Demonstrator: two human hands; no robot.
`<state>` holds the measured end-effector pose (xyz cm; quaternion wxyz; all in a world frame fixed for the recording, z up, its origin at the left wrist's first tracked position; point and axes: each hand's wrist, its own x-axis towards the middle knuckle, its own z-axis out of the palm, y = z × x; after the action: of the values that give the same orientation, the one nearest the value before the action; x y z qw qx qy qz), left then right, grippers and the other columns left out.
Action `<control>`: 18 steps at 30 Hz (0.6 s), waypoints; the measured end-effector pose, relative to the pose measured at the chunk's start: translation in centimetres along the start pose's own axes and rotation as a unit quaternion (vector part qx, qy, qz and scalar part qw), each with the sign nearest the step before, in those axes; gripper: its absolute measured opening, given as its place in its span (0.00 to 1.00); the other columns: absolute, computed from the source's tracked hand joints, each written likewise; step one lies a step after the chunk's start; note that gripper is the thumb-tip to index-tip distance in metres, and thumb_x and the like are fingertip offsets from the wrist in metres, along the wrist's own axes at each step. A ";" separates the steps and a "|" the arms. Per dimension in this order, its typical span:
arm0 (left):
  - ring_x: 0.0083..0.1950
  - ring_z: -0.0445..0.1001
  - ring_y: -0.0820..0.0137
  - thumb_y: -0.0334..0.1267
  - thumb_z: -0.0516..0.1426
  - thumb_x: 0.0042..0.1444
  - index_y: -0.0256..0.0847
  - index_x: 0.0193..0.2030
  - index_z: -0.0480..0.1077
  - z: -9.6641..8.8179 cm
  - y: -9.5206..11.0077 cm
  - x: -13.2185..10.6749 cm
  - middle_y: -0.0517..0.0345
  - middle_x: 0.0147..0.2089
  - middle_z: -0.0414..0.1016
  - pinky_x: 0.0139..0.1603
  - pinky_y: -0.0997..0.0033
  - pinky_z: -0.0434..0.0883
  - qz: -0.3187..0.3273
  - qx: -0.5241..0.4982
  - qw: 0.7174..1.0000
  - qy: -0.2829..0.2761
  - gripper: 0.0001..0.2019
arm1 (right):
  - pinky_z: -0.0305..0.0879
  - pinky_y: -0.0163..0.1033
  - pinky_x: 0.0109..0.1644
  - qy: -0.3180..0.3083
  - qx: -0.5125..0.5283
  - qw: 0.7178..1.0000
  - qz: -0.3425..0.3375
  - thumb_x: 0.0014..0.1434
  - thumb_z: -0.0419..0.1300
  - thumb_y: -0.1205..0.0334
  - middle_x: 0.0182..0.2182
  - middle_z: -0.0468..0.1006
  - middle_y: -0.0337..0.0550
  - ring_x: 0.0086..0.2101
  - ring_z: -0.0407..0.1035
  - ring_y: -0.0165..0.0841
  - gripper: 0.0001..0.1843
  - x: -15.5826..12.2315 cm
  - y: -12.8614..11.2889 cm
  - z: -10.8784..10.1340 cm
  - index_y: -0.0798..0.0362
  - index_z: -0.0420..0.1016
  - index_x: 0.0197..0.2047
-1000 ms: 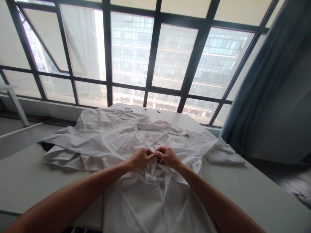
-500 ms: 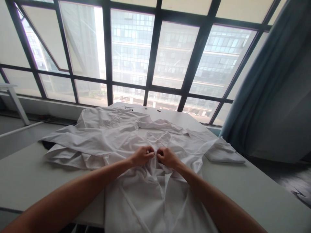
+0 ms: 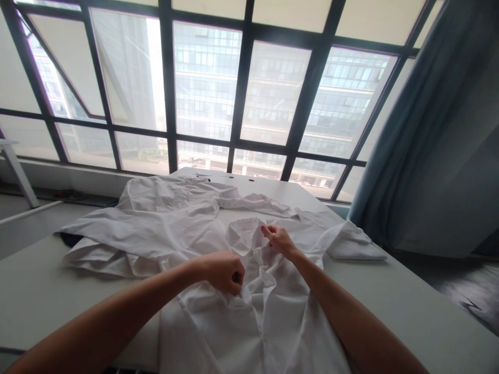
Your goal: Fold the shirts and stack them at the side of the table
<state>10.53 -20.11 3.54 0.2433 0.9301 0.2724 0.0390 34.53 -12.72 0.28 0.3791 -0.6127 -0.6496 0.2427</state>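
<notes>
A white collared garment (image 3: 218, 322) lies front up on the table, wrinkled, its lower part reaching down toward me. Its collar (image 3: 244, 228) stands up a little near the middle. My right hand (image 3: 278, 239) is closed in a pinch at the right side of that collar. Lower and to the left, my left hand (image 3: 225, 272) is curled into a fist on the front of the garment by its opening. A fold of cloth seems to be caught in it, though the fingertips are partly hidden.
More white cloth (image 3: 163, 197) is heaped on the far left of the white table (image 3: 401, 301). A folded white piece (image 3: 356, 246) lies at the right. Beyond the table are dark-framed windows (image 3: 206, 78), and a blue-grey curtain (image 3: 393, 150) hangs at the right.
My hands were close together at the garment's front and have moved apart. The right went up to the collar; the left came down toward me. The view has shifted slightly.
</notes>
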 end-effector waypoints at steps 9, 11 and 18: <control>0.39 0.74 0.66 0.47 0.50 0.63 0.37 0.43 0.75 -2.2 -4.7 0.6 0.48 0.46 0.77 0.44 0.69 0.67 -0.154 0.008 0.892 0.424 0.17 | 0.63 0.34 0.29 0.008 0.104 0.987 -0.122 0.52 0.59 0.48 0.24 0.70 0.35 0.23 0.65 0.28 0.20 -1.8 -2.2 0.0 0.55 0.71 0.41; 0.41 0.73 0.66 0.48 0.49 0.63 0.36 0.46 0.73 -2.2 -6.6 0.9 0.48 0.46 0.76 0.45 0.69 0.67 -0.163 -0.050 0.901 0.398 0.18 | 0.62 0.34 0.26 -0.028 0.123 0.984 -0.126 0.53 0.59 0.48 0.24 0.70 0.34 0.22 0.65 0.28 0.25 -2.4 -2.8 -0.8 0.55 0.69 0.49; 0.26 0.61 0.73 0.67 0.52 0.53 0.36 0.31 0.71 -1.9 -8.0 1.8 0.64 0.22 0.62 0.28 0.76 0.57 -0.126 -0.222 0.928 0.273 0.30 | 0.64 0.33 0.24 -0.083 0.191 0.966 -0.155 0.47 0.67 0.48 0.24 0.70 0.36 0.24 0.64 0.27 0.18 -2.8 -3.0 -3.7 0.53 0.71 0.34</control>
<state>7.72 -12.48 1.26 0.3624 0.7640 0.4275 0.3199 35.54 -16.42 4.24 0.4668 -0.3978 -0.7076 0.3510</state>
